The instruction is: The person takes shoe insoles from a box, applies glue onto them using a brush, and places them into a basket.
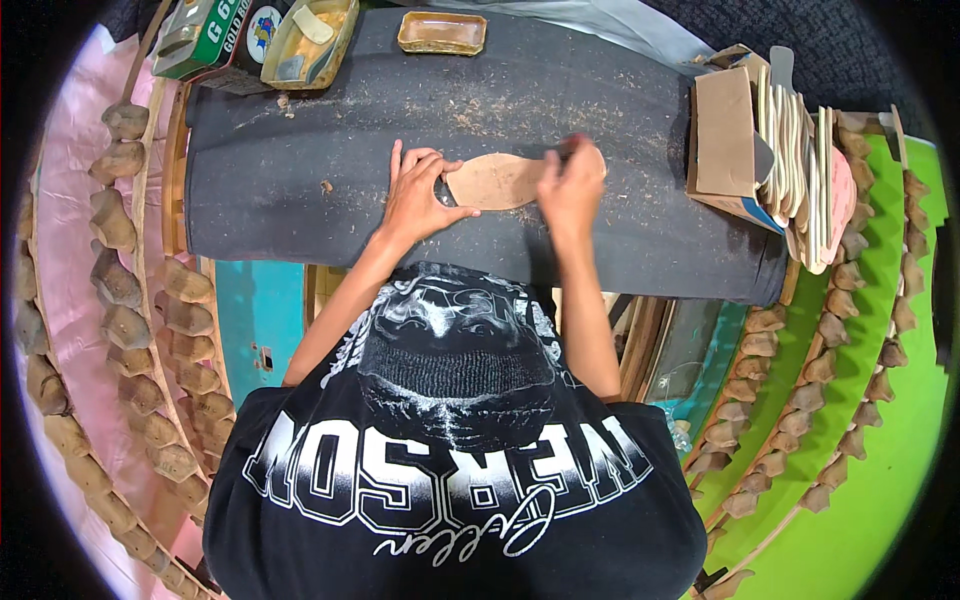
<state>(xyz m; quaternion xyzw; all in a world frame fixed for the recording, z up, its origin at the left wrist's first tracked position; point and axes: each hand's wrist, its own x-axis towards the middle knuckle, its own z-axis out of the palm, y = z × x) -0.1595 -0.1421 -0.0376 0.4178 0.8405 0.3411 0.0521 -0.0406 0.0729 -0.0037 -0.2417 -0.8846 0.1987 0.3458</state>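
Note:
A tan, sole-shaped insole board (pixel 495 182) lies flat on the dark cloth of the worktable (pixel 330 130). My left hand (pixel 412 195) braces its left end, thumb at the near edge and forefinger at the far edge, with the other fingers raised. Over the right part of the board, my right hand (pixel 572 190) is closed and partly blurred. A small dark-reddish thing shows at its fingertips, too smeared to name. That hand hides part of the board's right half.
Brown shavings litter the cloth. A shallow brown dish (pixel 442 33) stands at the far edge, left of it a yellowish tub (pixel 310 45) and a green tin (pixel 205 40). At right, a cardboard box (pixel 722 135) holds upright pale sole pieces (pixel 790 150). Racks of shoe lasts (pixel 112 220) flank both sides.

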